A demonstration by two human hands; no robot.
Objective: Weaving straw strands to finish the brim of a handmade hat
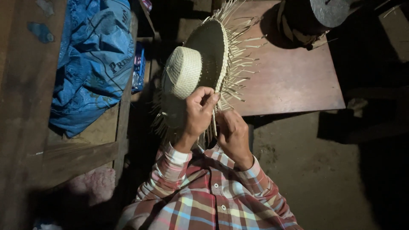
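A woven straw hat (187,74) with a pale crown and a dark brim stands on edge in front of me, loose straw strips sticking out all round its rim. My left hand (198,113) grips the brim's near edge, thumb and fingers pinching it. My right hand (232,134) sits just beside it, lower right, fingers closed on a thin straw strip (214,123) that hangs from the brim. My plaid sleeves fill the bottom of the view.
A reddish-brown table top (294,81) lies behind the hat, with a dark round block (315,17) at its far end. A blue plastic sack (93,59) lies on a wooden frame (72,157) at left. Bare earth floor at right.
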